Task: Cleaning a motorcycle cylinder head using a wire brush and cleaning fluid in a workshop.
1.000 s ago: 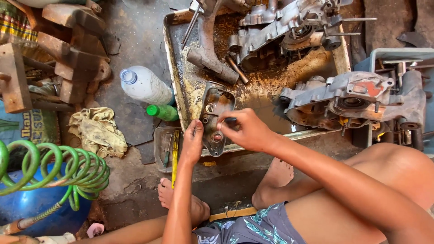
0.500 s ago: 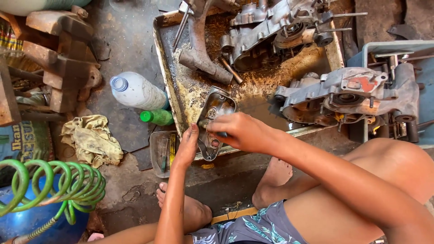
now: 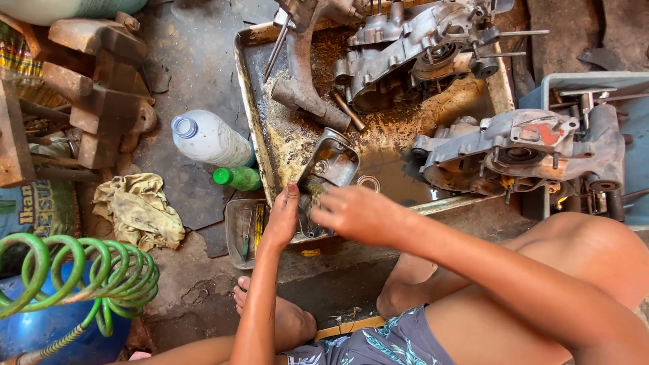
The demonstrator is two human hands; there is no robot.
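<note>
1. grimy concrete floor of a workshop fills the view, seen from above a seated person's bare legs and feet.
2. nearest, the left hand grips the near end of an oily metal engine cover, fingers and thumb closed on its edge.
3. the right hand lies over the same cover's near part; its fingers curl toward it, but whether they pinch anything i cannot tell.
4. the cover stands tilted at the near edge of a big rusty metal tray, its far end leaning over dirty liquid in the tray.
5. just left of the left hand sits a small tin with tools in it.
6. further left lie a green bottle, a white plastic bottle, a yellowish rag and a coiled green air hose.
7. farther off, an engine casing rests at the tray's right side, and another engine block lies at its far end.
</note>
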